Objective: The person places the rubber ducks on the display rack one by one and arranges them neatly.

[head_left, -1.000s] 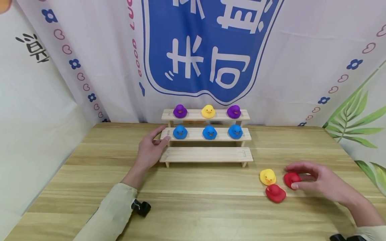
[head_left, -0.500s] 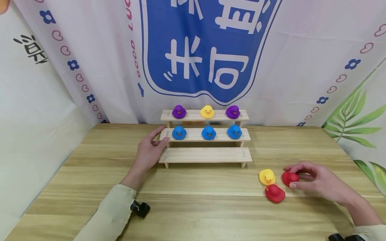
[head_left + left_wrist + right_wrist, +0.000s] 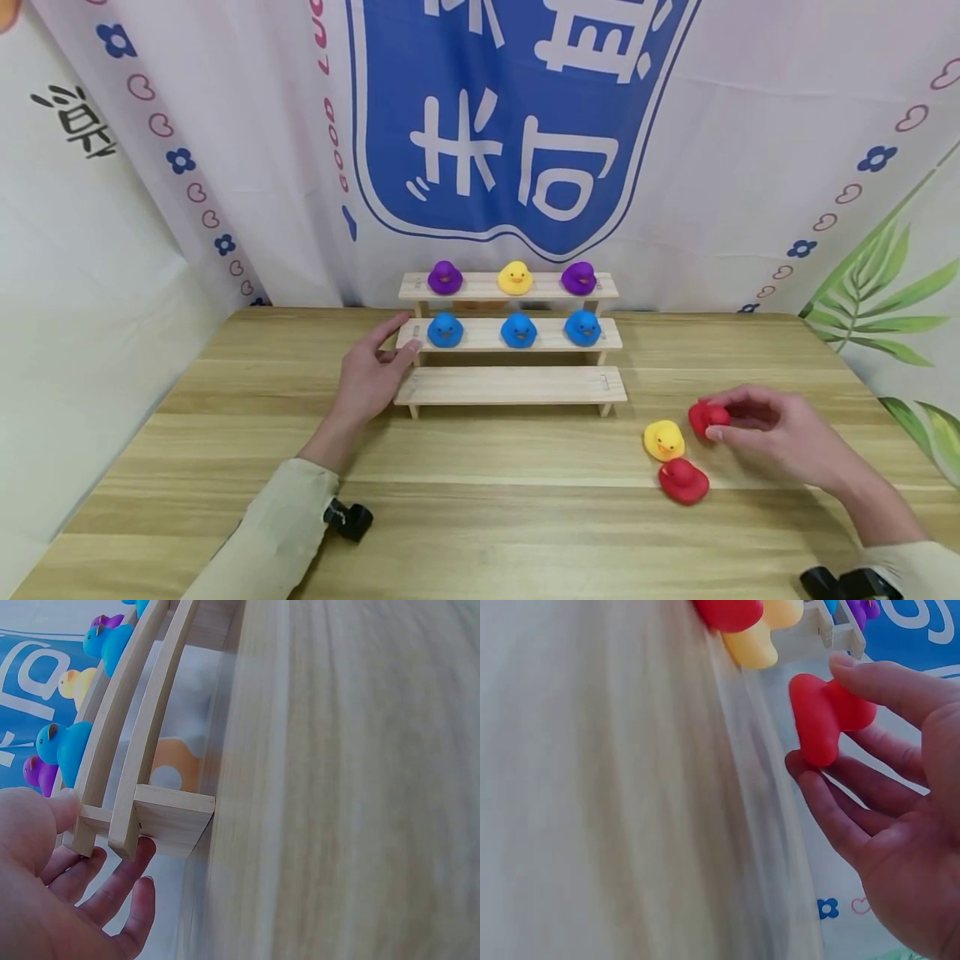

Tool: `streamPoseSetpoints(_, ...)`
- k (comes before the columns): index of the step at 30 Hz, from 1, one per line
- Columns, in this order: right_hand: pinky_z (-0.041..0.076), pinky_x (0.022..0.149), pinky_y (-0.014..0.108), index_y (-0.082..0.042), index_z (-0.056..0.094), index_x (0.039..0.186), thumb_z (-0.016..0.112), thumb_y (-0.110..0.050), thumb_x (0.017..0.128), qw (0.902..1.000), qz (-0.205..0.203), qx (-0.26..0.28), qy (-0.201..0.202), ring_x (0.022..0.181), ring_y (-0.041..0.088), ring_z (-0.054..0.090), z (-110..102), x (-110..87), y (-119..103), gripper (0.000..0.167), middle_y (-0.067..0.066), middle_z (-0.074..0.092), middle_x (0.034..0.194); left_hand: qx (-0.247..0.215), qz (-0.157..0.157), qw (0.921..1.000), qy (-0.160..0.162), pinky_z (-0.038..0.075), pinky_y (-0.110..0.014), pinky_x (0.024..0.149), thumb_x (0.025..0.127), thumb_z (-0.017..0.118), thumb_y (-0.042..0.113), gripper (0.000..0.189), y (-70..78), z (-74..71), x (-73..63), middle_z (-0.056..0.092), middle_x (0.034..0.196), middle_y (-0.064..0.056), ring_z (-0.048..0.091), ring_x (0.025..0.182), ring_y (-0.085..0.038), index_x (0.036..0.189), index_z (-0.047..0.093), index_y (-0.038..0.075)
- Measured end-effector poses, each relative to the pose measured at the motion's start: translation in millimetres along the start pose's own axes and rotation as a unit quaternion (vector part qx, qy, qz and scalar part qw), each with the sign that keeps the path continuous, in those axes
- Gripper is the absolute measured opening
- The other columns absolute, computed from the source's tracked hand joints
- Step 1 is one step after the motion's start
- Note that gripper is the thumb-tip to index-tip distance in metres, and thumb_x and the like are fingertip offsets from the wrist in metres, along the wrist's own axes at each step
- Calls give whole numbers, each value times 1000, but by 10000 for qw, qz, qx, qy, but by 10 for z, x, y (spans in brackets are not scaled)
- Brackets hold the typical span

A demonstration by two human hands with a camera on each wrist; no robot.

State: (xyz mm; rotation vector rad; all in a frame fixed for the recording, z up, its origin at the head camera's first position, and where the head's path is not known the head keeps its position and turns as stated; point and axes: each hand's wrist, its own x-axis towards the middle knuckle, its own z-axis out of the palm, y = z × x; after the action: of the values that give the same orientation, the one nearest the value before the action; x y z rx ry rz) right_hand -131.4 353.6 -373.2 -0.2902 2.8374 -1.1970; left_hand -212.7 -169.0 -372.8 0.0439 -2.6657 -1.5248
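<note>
My right hand (image 3: 787,433) pinches a red rubber duck (image 3: 708,418) between thumb and fingers; in the right wrist view that duck (image 3: 821,716) is raised off the table. My left hand (image 3: 371,371) grips the left end of a three-step wooden stand (image 3: 510,385), thumb on the middle step and fingers beside and below it, as the left wrist view shows. Three blue ducks, one of them the middle blue duck (image 3: 518,331), sit along the middle step. On the top step a yellow duck (image 3: 515,278) stands between a purple duck (image 3: 445,278) and another purple duck (image 3: 579,278). The bottom step is bare.
Close to my right hand, a yellow duck (image 3: 663,441) and a second red duck (image 3: 683,482) sit together on the wooden table (image 3: 487,517). Behind the stand hangs a white curtain (image 3: 285,167) with a blue printed emblem.
My right hand has picked up the red duck and carried it up and a little to the left. The left hand has stayed at the stand's end.
</note>
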Motion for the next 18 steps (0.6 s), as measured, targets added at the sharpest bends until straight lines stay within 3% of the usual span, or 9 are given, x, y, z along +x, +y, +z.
streamPoseSetpoints(7,55,87,9,-8,70,129,81,-25,97,9989,-192,168,396,102,-7,69,55,70,-134,38,-19,72,115,-48,-40,10000,2,56,-29,85,107,63,38,56,5,11,10,44,170,-4,67,124,-31,161,47,33)
streamPoseSetpoints(18,56,88,10,-6,70,130,79,-19,97,9958,-571,434,575,101,-4,70,194,226,-342,36,-18,72,115,-98,-61,9999,-12,55,-25,83,107,63,39,56,21,12,-19,43,170,-4,67,123,-31,161,47,33)
